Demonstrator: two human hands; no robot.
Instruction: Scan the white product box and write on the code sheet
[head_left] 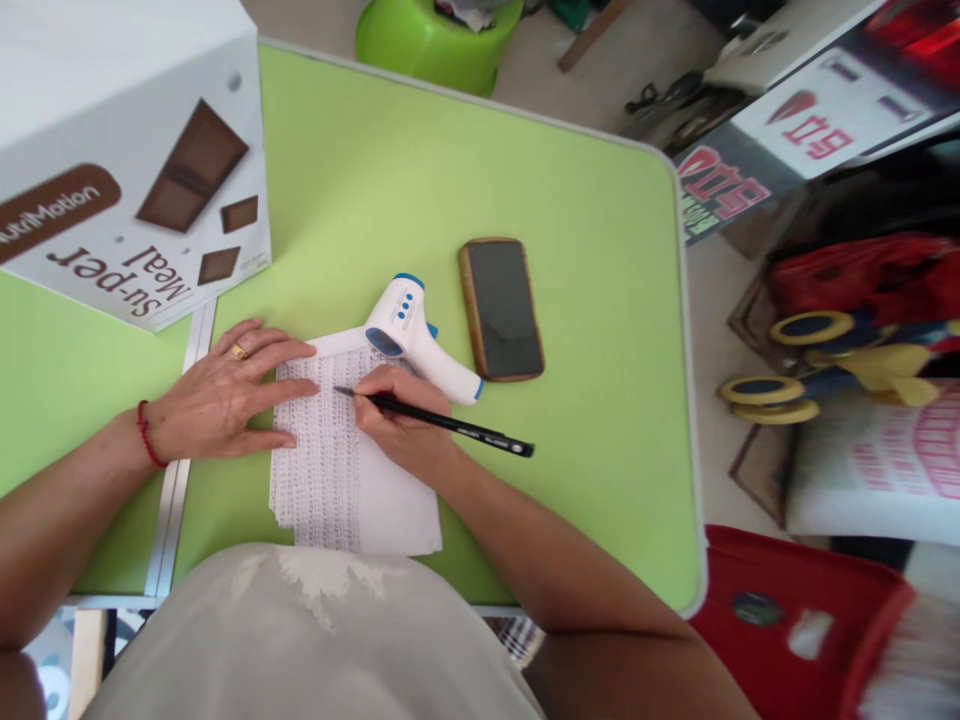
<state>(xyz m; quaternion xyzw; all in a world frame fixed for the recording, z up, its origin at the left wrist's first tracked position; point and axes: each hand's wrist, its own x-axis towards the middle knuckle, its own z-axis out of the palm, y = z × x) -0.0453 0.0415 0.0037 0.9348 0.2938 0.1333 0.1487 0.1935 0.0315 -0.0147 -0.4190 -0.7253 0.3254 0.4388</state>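
Observation:
My right hand (405, 420) grips a black pen (472, 431), its tip resting at the written lines on a sheet of paper (394, 510). Rows of small handwriting fill the left part of the sheet, while its right part is blank. With fingers spread, my left hand (225, 395) lies flat, fingertips on the paper's left edge. Just beyond the right hand, a white and blue infrared thermometer (412, 335) lies over the far edge of the paper. A smartphone in a brown case (504, 310) is to the right of the thermometer, screen dark.
A large white box (142, 200) with chocolate pictures stands at the left of the green folding table (600, 400). Beyond the table are a green stool (442, 45), a red chair (795, 610), a white printed sack (877, 460) and yellow-handled items (810, 360).

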